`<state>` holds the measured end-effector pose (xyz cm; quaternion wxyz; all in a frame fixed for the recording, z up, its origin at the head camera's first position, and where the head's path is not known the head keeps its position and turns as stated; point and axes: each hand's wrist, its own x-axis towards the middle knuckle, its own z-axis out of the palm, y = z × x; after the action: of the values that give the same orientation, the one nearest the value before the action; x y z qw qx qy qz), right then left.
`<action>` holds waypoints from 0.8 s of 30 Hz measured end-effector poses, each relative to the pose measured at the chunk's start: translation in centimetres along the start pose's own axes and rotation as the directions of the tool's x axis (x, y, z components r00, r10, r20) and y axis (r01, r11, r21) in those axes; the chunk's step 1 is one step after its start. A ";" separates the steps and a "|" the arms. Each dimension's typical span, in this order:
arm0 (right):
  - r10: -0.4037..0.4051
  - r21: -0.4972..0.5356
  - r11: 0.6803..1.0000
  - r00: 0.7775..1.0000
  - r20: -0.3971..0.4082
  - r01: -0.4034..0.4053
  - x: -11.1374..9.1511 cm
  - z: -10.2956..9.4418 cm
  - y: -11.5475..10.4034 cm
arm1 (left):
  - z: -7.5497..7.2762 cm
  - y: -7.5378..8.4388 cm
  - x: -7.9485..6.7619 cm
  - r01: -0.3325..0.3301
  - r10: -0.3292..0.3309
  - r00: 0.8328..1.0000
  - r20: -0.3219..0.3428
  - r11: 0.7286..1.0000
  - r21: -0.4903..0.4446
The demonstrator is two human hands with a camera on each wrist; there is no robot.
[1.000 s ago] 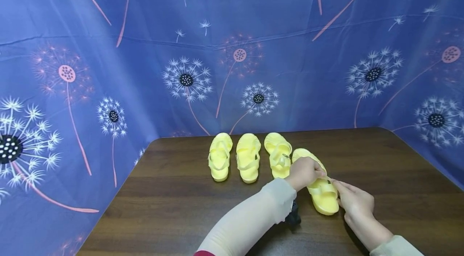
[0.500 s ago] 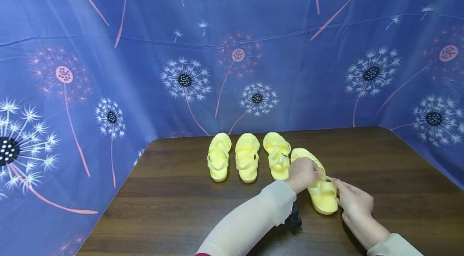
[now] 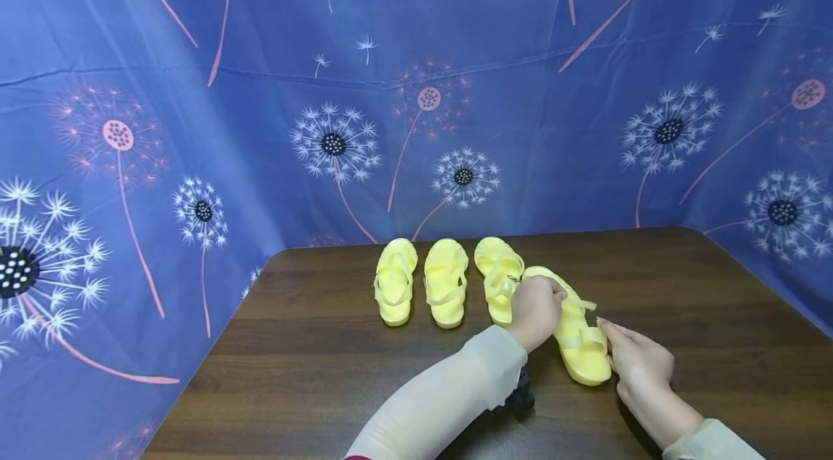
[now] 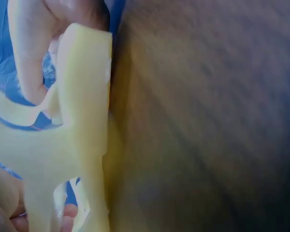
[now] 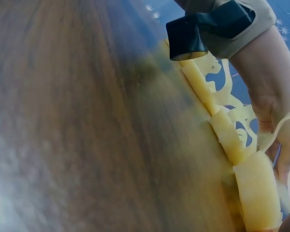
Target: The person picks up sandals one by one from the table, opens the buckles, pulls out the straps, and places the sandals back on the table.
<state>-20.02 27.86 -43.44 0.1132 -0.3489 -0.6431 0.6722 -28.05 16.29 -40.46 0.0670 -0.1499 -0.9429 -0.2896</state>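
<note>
The rightmost yellow sandal [image 3: 583, 355] lies tilted on the table, toe away and heel toward me. My left hand [image 3: 539, 309] has its fingers curled over the front part of it, gripping at the straps, and hides some of the upper. A pale strap end [image 3: 588, 305] sticks out to the right, free of both hands. On the heel side, my right hand [image 3: 641, 362] pinches at the side strap with thumb and forefinger. In the left wrist view, its curved fingers meet a thin strap [image 4: 14, 111] above the sole, while my left fingertips [image 4: 70, 212] show behind the side openings.
Three more yellow sandals stand in a row to the left: one at the far left [image 3: 395, 283], one in the middle [image 3: 446, 285], and one [image 3: 496, 257] partly behind my left hand. A black wrist camera [image 3: 520, 395] hangs under my left cuff. Behind the brown table [image 3: 293, 373] hangs blue dandelion cloth [image 3: 416, 11].
My left hand has drawn back to the left, away from the strap end. The strap end has come free between the hands and stands out; my right hand has hardly moved.
</note>
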 end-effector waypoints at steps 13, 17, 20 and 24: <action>-0.009 -0.038 0.999 1.000 0.022 0.010 -0.3 0.1 -0.1 | -1.8 -1.3 -1.1 -0.112 0.074 0.985 -0.157 0.962 -0.250; -0.020 -0.074 0.997 1.000 0.019 0.022 -0.4 0.1 0.0 | -2.4 -2.1 -1.9 -0.110 0.076 0.988 -0.136 0.958 -0.266; -0.024 -0.120 0.992 0.999 0.026 0.027 -0.5 0.0 0.0 | -2.8 -2.7 -2.6 -0.092 0.064 0.992 -0.105 0.953 -0.289; -0.026 -0.139 0.990 0.998 0.053 0.033 -0.5 -0.1 -0.2 | -3.3 -3.2 -3.3 -0.070 0.051 0.997 -0.065 0.938 -0.341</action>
<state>-19.68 27.64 -43.11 0.0820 -0.3292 -0.6963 0.6325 -25.78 11.10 -40.09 0.0749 -0.1801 -0.8709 -0.4511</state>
